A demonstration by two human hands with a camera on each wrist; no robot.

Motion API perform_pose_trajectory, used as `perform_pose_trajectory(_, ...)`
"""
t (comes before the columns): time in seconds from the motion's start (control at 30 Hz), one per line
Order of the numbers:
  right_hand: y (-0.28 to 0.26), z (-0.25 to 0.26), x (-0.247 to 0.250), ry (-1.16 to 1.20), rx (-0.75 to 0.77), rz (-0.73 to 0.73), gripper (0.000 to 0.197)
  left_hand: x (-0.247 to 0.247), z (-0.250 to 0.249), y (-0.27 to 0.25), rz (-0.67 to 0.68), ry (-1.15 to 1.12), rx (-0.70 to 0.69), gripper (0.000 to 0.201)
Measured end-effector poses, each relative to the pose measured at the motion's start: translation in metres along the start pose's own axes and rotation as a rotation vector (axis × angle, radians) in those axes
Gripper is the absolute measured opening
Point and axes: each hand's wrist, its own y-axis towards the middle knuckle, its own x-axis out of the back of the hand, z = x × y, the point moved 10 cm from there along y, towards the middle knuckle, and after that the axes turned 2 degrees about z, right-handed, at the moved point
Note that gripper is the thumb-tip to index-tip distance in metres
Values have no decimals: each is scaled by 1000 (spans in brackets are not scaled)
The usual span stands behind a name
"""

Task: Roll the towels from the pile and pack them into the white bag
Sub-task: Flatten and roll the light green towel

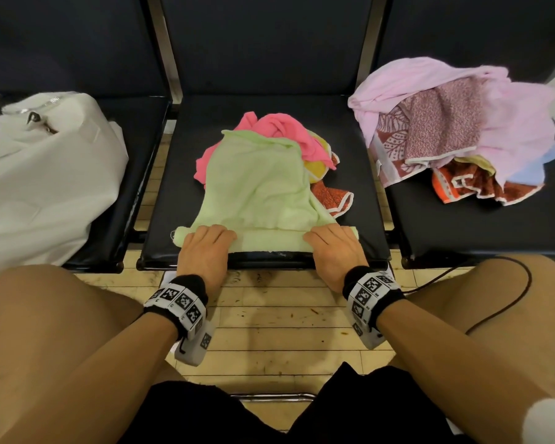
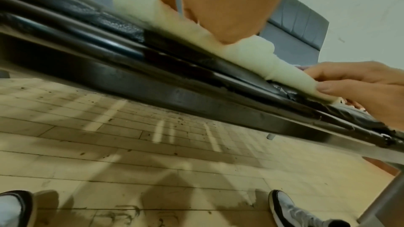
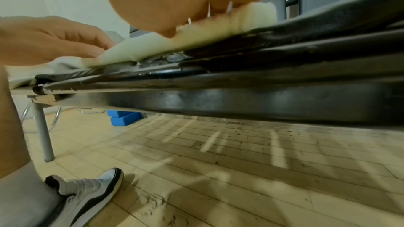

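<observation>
A light green towel (image 1: 257, 181) lies spread on the middle black seat (image 1: 350, 149), and its near edge is rolled into a thin roll (image 2: 251, 49) along the seat's front. My left hand (image 1: 210, 240) grips the roll's left part and my right hand (image 1: 329, 240) its right part, fingers curled over it. In the left wrist view the right hand's thumb (image 2: 325, 89) and fingers pinch the roll. Pink (image 1: 279, 126), yellow and orange-patterned towels lie under the green one. The towel pile (image 1: 455, 129) sits on the right seat. The white bag (image 1: 45, 174) slumps on the left seat.
Gaps with metal frame bars separate the three seats (image 1: 148, 174). My knees frame the hands, and a black cable (image 1: 507, 302) crosses the right knee. Under the seats there is a wooden floor (image 3: 218, 170), my shoes (image 3: 91, 191) and blue blocks (image 3: 124, 118).
</observation>
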Motion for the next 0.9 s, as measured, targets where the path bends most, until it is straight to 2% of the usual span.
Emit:
perform_pose_trajectory(0.07, -3, -3, 0, 1, -26, 19, 28, 2, 1, -3, -42, -4, -12, 28)
perform_pose_trajectory(0.17, -5, -3, 1, -21, -21, -9, 26, 1, -1, -4, -95, 15, -56, 36)
perform_pose_trajectory(0.3, -5, -6, 2, -48, -17, -32, 23, -1, 9, 0, -80, 33, -27, 33)
perform_pose_trajectory(0.43, -2, -7, 1, -97, -51, 27, 19, 0, 10, 0, -60, 70, 10, 45)
perform_pose_trajectory(0.57, 0, -13, 1, -76, -103, 102, 31, -3, 6, -2, 6, 82, -3, 49)
perform_pose_trajectory(0.73, 0, -22, -1, -92, -216, 123, 41, -3, 9, -1, 18, 92, 12, 50)
perform_pose_trajectory(0.83, -3, -35, -5, -117, -340, 177, 45, -3, 15, -2, 51, 124, 68, 54)
perform_pose_trajectory(0.9, -4, -38, -3, -145, -359, 178, 49, -2, 22, -2, 44, 144, 103, 51)
